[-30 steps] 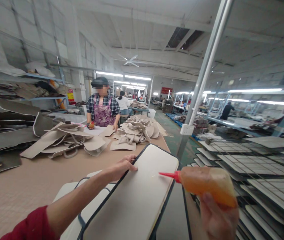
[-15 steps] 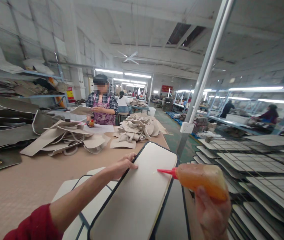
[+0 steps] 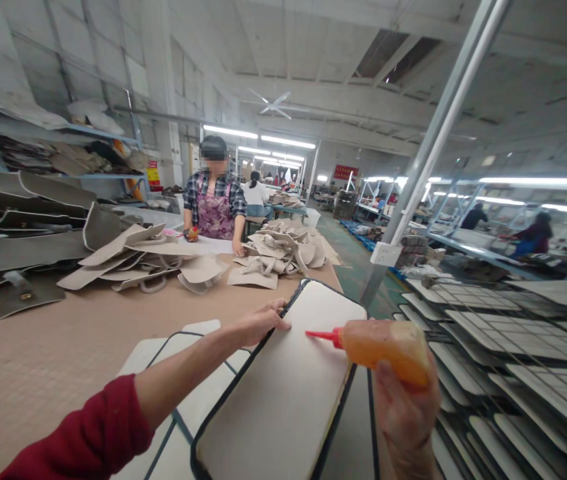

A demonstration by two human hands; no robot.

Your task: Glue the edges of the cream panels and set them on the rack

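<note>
My left hand [image 3: 262,323] grips the far left edge of a white panel [image 3: 276,393] with rounded corners and a dark rim, its thumb on the top face. The panel is tilted, its near end running out of the frame. In my right hand [image 3: 406,407] is a squeeze bottle [image 3: 386,343] of amber liquid, lying nearly level with its red nozzle pointing left over the panel. Whether the nozzle tip touches the surface I cannot tell. A yellowish line runs along the panel's right edge. Beneath it lie more white panels [image 3: 163,393] with dark edging.
A brown-topped table [image 3: 88,347] bears piles of beige cut pieces [image 3: 288,247] and dark grey pieces [image 3: 33,240]. Across it stands a co-worker [image 3: 214,200]. On the right, a wire rack [image 3: 528,327] holds several pale panels, beside a slanted metal post [image 3: 413,193].
The bottle and my right hand have moved left, bringing the nozzle farther over the panel. The view has shifted slightly. The co-worker has lowered a hand to the table.
</note>
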